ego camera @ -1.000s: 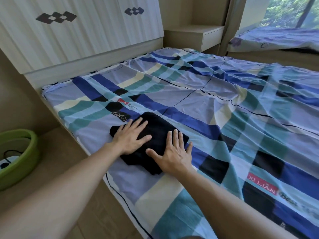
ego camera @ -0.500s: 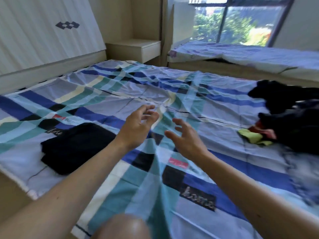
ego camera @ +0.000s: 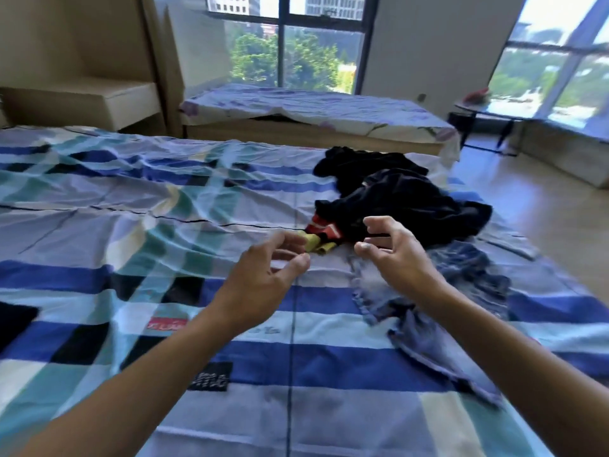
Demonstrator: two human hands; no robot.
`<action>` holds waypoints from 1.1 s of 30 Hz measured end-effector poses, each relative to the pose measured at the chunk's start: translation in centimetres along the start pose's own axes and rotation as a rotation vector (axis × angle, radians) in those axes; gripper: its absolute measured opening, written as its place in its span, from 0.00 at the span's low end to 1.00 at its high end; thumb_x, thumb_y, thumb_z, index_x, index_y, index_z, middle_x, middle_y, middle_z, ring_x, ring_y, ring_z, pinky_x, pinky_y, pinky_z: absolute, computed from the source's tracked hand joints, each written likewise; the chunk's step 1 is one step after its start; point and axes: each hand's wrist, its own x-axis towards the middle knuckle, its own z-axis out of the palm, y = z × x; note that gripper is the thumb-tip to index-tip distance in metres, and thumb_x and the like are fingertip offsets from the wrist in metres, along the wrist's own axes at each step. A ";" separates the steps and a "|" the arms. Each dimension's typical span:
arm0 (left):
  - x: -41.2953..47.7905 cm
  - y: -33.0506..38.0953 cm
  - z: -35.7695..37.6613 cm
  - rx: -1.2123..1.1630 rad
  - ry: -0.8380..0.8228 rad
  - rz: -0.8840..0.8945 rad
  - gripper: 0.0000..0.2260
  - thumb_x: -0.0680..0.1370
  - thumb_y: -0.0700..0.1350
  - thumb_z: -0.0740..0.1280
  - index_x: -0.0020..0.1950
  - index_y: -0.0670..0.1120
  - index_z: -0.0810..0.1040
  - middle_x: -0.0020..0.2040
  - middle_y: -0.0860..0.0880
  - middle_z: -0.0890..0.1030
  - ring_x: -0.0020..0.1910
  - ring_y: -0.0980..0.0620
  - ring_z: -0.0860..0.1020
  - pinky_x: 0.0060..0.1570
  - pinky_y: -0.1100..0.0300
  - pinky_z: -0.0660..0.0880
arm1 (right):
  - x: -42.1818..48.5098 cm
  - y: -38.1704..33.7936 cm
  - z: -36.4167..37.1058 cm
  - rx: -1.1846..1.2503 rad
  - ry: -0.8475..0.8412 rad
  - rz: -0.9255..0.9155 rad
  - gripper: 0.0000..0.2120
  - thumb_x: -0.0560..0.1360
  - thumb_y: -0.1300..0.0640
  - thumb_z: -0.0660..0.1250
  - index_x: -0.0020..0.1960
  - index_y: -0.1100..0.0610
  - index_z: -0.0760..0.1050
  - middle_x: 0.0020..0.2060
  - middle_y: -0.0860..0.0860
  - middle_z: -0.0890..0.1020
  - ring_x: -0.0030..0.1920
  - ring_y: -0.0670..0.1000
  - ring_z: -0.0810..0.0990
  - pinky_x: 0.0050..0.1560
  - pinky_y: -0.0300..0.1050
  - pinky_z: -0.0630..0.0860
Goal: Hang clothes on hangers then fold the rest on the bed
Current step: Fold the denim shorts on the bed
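Observation:
A heap of dark navy and black clothes (ego camera: 395, 196) lies on the right part of the bed (ego camera: 138, 206), which has a blue, teal and white checked sheet. A red, yellow and black piece (ego camera: 321, 237) pokes out at the heap's near left. A faded blue denim garment (ego camera: 425, 324) is spread in front of the heap. My left hand (ego camera: 263, 282) hovers above the sheet, fingers loosely curled, holding nothing. My right hand (ego camera: 392, 249) hovers over the denim's upper edge, fingers spread and bent, also holding nothing.
A second low bed (ego camera: 316, 110) with a pale floral sheet stands beyond, under a large window (ego camera: 290, 44). A beige bedside shelf (ego camera: 99, 100) is at the far left. Wooden floor (ego camera: 543, 206) and a dark small table (ego camera: 487, 123) are at the right.
My hands left the folded black garment and swung right across the bed toward the heap. The view turned right, so the folded garment is out of sight.

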 end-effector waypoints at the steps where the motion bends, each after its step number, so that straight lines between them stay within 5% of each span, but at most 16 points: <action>1: -0.2 -0.4 1.1 -0.012 -0.018 -0.005 0.07 0.78 0.48 0.70 0.56 0.52 0.80 0.49 0.57 0.83 0.50 0.64 0.79 0.46 0.72 0.73 | -0.4 1.5 -0.9 -0.034 0.004 0.031 0.25 0.72 0.50 0.74 0.67 0.51 0.74 0.63 0.51 0.78 0.57 0.46 0.80 0.61 0.51 0.79; 7: -0.9 -2.6 4.2 0.042 -0.120 -0.018 0.05 0.79 0.46 0.70 0.54 0.54 0.81 0.50 0.63 0.82 0.53 0.64 0.79 0.45 0.73 0.72 | -1.2 8.0 -7.1 -0.469 -0.243 0.297 0.39 0.71 0.47 0.77 0.76 0.53 0.65 0.68 0.55 0.67 0.69 0.53 0.69 0.67 0.41 0.67; 14: -0.2 -3.5 4.4 0.074 -0.154 -0.039 0.06 0.79 0.47 0.68 0.55 0.55 0.80 0.51 0.65 0.81 0.55 0.65 0.78 0.44 0.73 0.70 | -0.6 15.5 -9.2 -0.396 0.003 0.663 0.53 0.68 0.37 0.77 0.81 0.51 0.51 0.77 0.63 0.59 0.75 0.65 0.63 0.75 0.57 0.63; 17: 0.0 -3.7 4.6 0.078 -0.152 -0.041 0.06 0.79 0.48 0.68 0.55 0.56 0.80 0.51 0.62 0.82 0.55 0.65 0.78 0.43 0.73 0.71 | 0.6 16.2 -8.0 -0.252 0.143 0.636 0.59 0.65 0.33 0.77 0.82 0.50 0.45 0.78 0.60 0.63 0.76 0.63 0.64 0.75 0.58 0.64; 20: 0.0 -3.6 4.8 0.078 -0.158 -0.045 0.05 0.79 0.49 0.68 0.55 0.56 0.80 0.52 0.60 0.82 0.55 0.65 0.78 0.42 0.73 0.71 | 2.3 15.7 -6.7 -0.221 0.289 0.561 0.54 0.69 0.38 0.77 0.83 0.48 0.47 0.77 0.58 0.66 0.75 0.61 0.66 0.74 0.55 0.66; 24: -0.7 -3.4 4.6 0.081 -0.196 -0.079 0.06 0.78 0.55 0.67 0.55 0.59 0.79 0.52 0.59 0.82 0.50 0.58 0.81 0.49 0.62 0.76 | 3.2 16.0 -6.3 -0.428 0.343 0.535 0.36 0.70 0.46 0.78 0.74 0.53 0.71 0.68 0.56 0.78 0.67 0.58 0.77 0.66 0.49 0.73; 27: -1.4 -3.1 3.9 0.120 -0.219 -0.095 0.09 0.77 0.58 0.67 0.56 0.61 0.78 0.53 0.61 0.81 0.48 0.64 0.80 0.44 0.69 0.73 | 2.7 14.9 -6.4 -0.365 0.460 0.424 0.24 0.69 0.49 0.79 0.62 0.54 0.81 0.54 0.54 0.86 0.56 0.56 0.83 0.59 0.50 0.79; 33: -1.5 -2.9 3.0 0.178 -0.181 -0.097 0.08 0.78 0.57 0.68 0.57 0.60 0.78 0.53 0.62 0.79 0.45 0.67 0.78 0.43 0.70 0.72 | 1.7 8.7 -5.8 -0.001 0.495 0.153 0.08 0.70 0.61 0.78 0.48 0.55 0.83 0.40 0.49 0.85 0.40 0.47 0.84 0.46 0.42 0.82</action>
